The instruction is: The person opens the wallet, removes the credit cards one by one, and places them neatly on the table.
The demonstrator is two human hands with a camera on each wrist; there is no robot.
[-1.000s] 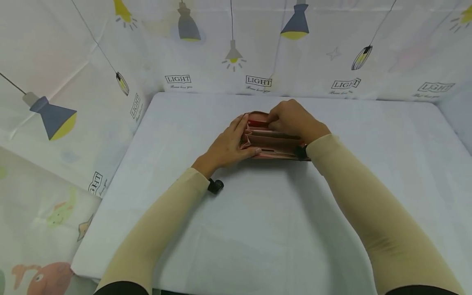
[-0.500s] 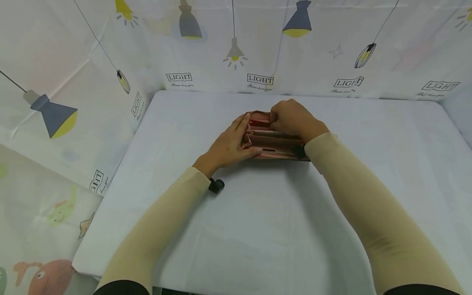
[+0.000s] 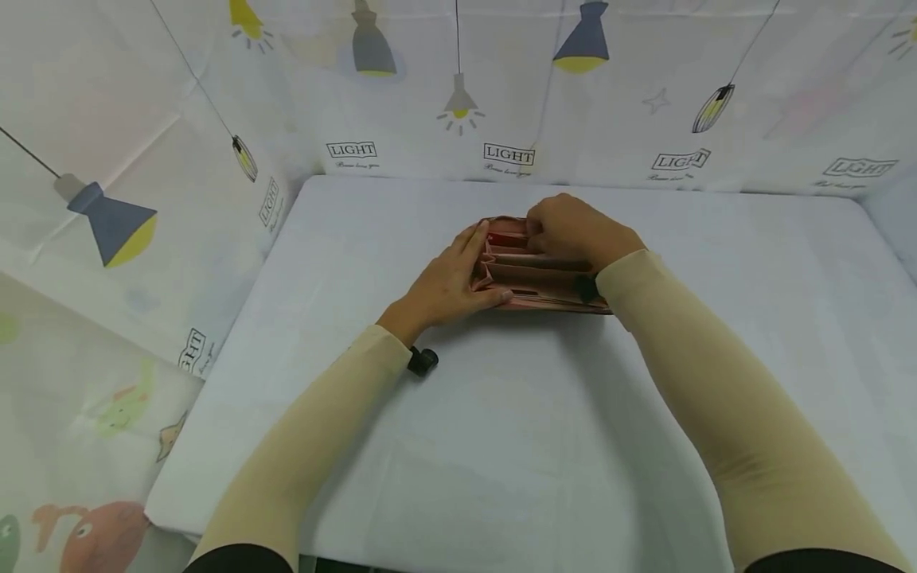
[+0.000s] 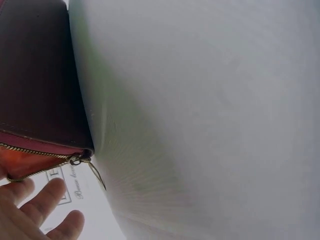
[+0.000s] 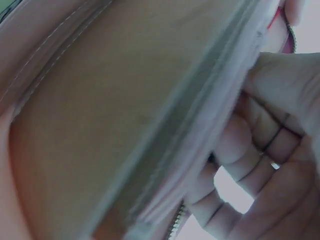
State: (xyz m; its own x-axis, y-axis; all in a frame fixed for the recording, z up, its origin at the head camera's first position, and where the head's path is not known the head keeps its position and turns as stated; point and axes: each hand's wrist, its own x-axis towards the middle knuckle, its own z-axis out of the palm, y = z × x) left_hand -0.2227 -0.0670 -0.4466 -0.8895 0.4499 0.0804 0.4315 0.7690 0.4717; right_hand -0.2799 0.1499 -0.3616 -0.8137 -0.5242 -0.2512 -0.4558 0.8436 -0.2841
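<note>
A long pink wallet (image 3: 533, 278) with a zip edge is spread open near the back of the table, its pleated compartments facing up. My left hand (image 3: 451, 278) grips its left end, thumb on the front edge and fingers along the side. In the left wrist view the dark outer cover (image 4: 37, 70) and the brass zip (image 4: 37, 151) show beside the fingers. My right hand (image 3: 576, 231) reaches into the rear compartment, fingers curled, at the right end of a flat red item (image 3: 507, 239). In the right wrist view the divider (image 5: 200, 120) hides its fingertips.
The table (image 3: 501, 446) has a white cover. Behind it hangs a pale sheet (image 3: 609, 103) printed with lamps. A small black wrist camera (image 3: 423, 362) sits under the left wrist, and another (image 3: 586, 288) overlaps the wallet's right end.
Both hands and the wallet stay nearly in place. The whole scene shifts slightly to the right as the head view moves.
</note>
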